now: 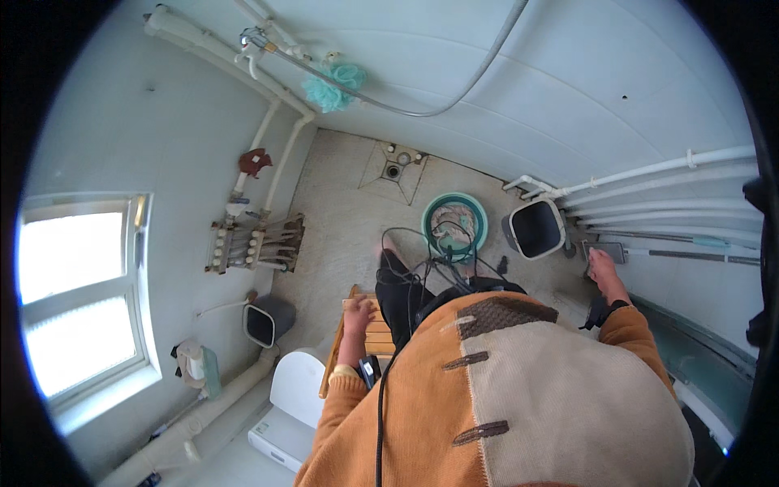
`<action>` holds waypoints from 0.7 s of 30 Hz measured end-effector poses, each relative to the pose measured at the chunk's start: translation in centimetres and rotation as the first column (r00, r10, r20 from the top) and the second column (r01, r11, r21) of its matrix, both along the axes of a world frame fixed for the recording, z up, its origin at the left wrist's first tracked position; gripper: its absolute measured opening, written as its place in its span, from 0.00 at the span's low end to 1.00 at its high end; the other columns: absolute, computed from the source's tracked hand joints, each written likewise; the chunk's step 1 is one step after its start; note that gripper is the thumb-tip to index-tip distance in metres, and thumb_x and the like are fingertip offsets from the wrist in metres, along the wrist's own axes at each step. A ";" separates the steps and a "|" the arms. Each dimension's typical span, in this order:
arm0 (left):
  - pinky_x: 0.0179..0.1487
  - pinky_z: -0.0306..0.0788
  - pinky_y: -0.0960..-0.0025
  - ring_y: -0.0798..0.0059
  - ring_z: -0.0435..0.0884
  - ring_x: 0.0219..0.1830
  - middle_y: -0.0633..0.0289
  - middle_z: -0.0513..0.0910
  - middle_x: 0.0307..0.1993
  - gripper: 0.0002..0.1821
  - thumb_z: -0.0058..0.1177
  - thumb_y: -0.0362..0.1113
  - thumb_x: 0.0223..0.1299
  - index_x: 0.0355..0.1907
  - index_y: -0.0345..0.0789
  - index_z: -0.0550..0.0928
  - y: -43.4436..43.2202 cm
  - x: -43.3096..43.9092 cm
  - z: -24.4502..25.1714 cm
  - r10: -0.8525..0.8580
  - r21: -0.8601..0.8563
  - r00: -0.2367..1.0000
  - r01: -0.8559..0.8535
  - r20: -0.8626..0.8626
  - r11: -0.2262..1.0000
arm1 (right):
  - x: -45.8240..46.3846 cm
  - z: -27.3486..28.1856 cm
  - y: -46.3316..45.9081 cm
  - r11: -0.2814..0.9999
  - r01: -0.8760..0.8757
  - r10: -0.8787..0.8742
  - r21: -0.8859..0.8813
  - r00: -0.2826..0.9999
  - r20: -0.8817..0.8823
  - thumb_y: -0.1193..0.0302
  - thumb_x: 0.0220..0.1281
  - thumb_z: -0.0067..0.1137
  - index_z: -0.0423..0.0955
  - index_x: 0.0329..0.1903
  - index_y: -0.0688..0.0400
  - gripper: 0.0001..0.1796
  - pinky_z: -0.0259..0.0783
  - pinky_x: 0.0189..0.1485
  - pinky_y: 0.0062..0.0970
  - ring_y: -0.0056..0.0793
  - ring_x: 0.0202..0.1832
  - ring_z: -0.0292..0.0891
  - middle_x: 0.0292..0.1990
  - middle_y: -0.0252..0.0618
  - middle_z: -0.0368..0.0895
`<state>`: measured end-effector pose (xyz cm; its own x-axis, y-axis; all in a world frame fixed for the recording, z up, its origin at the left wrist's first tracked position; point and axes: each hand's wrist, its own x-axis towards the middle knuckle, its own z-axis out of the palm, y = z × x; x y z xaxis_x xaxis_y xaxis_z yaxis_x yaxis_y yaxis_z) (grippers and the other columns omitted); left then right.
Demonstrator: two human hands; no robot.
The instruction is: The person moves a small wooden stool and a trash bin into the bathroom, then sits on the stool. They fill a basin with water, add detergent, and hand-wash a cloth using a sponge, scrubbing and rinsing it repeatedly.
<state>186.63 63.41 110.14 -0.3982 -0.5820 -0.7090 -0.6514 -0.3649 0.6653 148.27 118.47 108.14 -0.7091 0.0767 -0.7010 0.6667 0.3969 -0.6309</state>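
My left hand point(359, 313) hangs over a slatted wooden stool point(378, 333); its fingers look loosely bent and slightly blurred, and nothing shows in them. Out to the other side, my right hand point(600, 268) is beside a grey flat mop head point(611, 252) by the wall; whether it touches the mop or holds anything cannot be told. Between the hands, past several dark dangling cables point(420, 271), a green round basin point(485, 219) stands on the floor with pale wet-looking cloth point(451, 220) in it.
A grey bin point(535, 228) is right of the basin; another bin point(268, 322) is by the left wall. A floor drain point(393, 171) lies ahead. Pipe manifolds point(252, 246) and a white toilet point(298, 383) are at left. A shower hose point(426, 114) and turquoise bath puff point(335, 87) hang ahead.
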 end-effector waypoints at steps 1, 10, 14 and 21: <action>0.39 0.74 0.71 0.70 0.81 0.40 0.59 0.80 0.40 0.21 0.51 0.39 0.60 0.55 0.35 0.72 -1.8 -1.7 -0.6 -0.083 -0.066 0.996 0.084 0.020 0.994 | 0.5 0.6 -0.4 0.997 0.043 -0.041 -0.064 0.999 0.033 0.57 0.61 0.52 0.71 0.28 0.54 0.15 0.56 0.18 0.26 0.22 0.17 0.61 0.17 0.28 0.65; 0.64 0.61 0.61 0.57 0.62 0.66 0.45 0.62 0.64 0.32 0.52 0.47 0.60 0.65 0.39 0.63 -9.1 -22.1 2.2 -0.885 -0.571 0.465 0.731 0.015 0.374 | 3.7 7.8 -20.7 0.934 -0.336 0.300 -0.120 0.922 -0.245 0.61 0.68 0.44 0.57 0.67 0.55 0.28 0.54 0.65 0.28 0.33 0.64 0.58 0.63 0.43 0.64; 0.67 0.56 0.64 0.59 0.59 0.68 0.49 0.60 0.66 0.32 0.49 0.50 0.62 0.66 0.40 0.61 -5.3 -21.6 -0.7 -0.978 -0.162 0.105 0.977 -0.180 0.135 | 6.5 7.7 -33.1 0.758 -0.645 0.594 -0.101 0.745 -0.304 0.62 0.66 0.46 0.57 0.67 0.55 0.28 0.55 0.66 0.34 0.42 0.66 0.57 0.65 0.49 0.60; 0.46 0.65 0.73 0.77 0.73 0.41 0.66 0.78 0.41 0.23 0.43 0.55 0.65 0.56 0.46 0.75 -6.5 -13.3 -3.6 -0.928 0.601 0.123 0.790 -0.351 -0.123 | 11.2 1.4 -34.7 0.743 -0.666 0.640 -0.059 0.734 -0.228 0.57 0.64 0.47 0.65 0.61 0.55 0.26 0.62 0.60 0.36 0.47 0.58 0.66 0.55 0.53 0.71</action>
